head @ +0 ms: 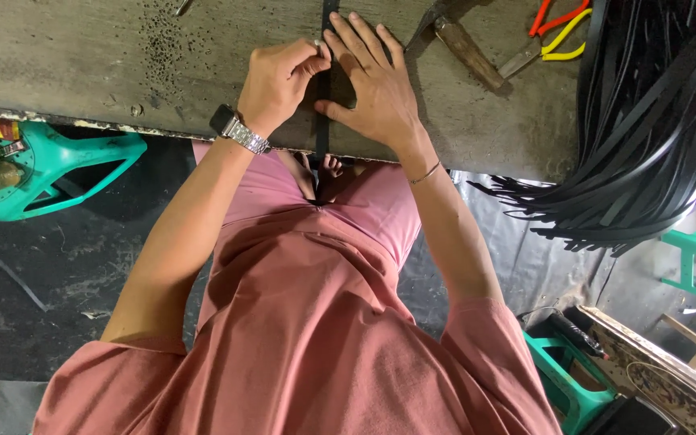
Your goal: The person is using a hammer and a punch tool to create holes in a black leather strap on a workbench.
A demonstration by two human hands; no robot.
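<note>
Narrow black strip of leather-like material [323, 97] lies straight across the worn grey worktable [82, 64], top centre of frame, running off the near edge toward the lap. Left hand [277, 80] is curled, thumb & forefinger pinched at the strip's left edge; can't tell if a small tool sits in the pinch. Right hand [372, 80] is spread flat, fingers apart, pressing strip and table just beside it.

Progress, as a judgement: one strip in work, while a big bundle of long black strips [646, 137] hangs upper right, so lots left.

Labels etc.: turquoise plastic stool [50, 165], left edge, carries small tins w/ red-yellow labels, too small to tell more. Wood-handled hammer [465, 48] & orange-yellow handled pliers [557, 28] upper right.
</note>
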